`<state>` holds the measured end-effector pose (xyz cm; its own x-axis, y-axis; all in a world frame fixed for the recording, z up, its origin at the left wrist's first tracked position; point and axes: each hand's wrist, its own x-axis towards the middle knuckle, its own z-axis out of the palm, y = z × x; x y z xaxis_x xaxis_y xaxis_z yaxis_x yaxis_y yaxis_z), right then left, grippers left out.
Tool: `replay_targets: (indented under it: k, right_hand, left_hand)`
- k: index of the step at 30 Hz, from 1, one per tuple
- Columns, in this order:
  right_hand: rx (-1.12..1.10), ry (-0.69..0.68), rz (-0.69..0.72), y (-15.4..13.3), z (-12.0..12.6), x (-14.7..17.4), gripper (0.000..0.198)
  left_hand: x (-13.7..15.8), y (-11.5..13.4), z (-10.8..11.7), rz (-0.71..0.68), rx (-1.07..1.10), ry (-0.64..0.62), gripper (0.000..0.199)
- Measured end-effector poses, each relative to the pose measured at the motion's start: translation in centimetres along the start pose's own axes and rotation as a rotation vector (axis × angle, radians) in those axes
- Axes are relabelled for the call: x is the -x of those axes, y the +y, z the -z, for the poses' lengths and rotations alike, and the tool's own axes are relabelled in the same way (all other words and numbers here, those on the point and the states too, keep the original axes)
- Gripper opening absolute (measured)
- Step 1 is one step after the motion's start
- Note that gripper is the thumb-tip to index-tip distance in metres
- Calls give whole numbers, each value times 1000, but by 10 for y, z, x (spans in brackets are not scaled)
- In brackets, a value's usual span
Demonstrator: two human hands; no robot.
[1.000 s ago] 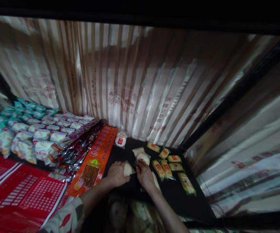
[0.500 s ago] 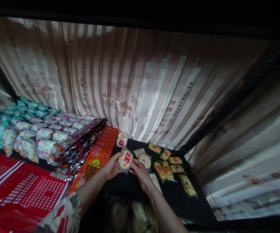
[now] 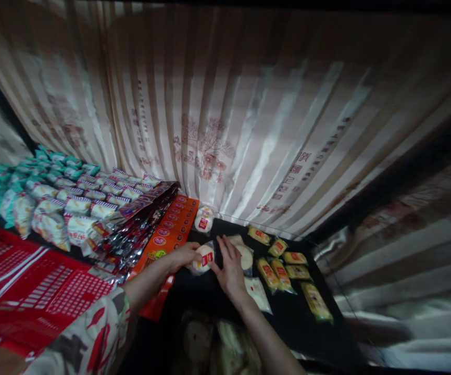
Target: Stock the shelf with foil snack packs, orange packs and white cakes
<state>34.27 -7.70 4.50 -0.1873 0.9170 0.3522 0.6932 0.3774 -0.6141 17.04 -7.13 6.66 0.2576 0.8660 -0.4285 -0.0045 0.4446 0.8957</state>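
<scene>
While left hand (image 3: 186,254) pinches rim of round wrapped cake (image 3: 203,260) (likely keeping red label (image 3: 208,258) uncovered), right hand (image 3: 229,268) spreads alongside, perhaps steadying, contact unclear; cake over black tabletop (image 3: 205,294), near orange packet (image 3: 184,213).

The wrapped white disc (image 3: 202,264) shows its red label (image 3: 207,258)

It looks like a shop or market stall, for bags (image 3: 77,204), orange packs (image 3: 175,225) and small yellow packets (image 3: 266,273) lie grouped on a black display surface (image 3: 288,324) before a printed curtain (image 3: 257,140).
</scene>
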Motion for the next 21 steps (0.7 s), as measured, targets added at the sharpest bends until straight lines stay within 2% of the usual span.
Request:
replay_targets:
  k: [2, 3, 5, 7, 9, 14, 16, 19, 21]
  right_hand:
    - [105, -116, 224, -3, 6, -2, 59]
    - [131, -174, 289, -5, 8, -3, 57]
    - [158, -250, 323, -6, 9, -7, 55]
    - [152, -273, 257, -5, 7, -11, 51]
    - [94, -253, 132, -2, 3, -16, 46]
    - [-233, -241, -216, 11, -16, -21, 34]
    - [-293, -222, -325, 14, -25, -23, 32]
    - [-309, -155, -437, 17, -36, -29, 28]
    - [-303, -114, -463, 18, -42, -35, 27]
  left_hand:
    - [-3, 5, 4, -15, -113, -25, 21]
    - [-4, 8, 5, -28, -165, -37, 18]
    - [-7, 14, 7, -59, -251, -51, 14]
    - [-10, 19, 9, -97, -302, -25, 15]
    - [-14, 23, 11, -139, -327, 35, 18]
    - [-23, 30, 18, -234, -359, 169, 21]
    - [-27, 30, 19, -269, -371, 216, 20]
    - [-33, 27, 19, -309, -408, 317, 23]
    - [-35, 25, 18, -330, -437, 403, 28]
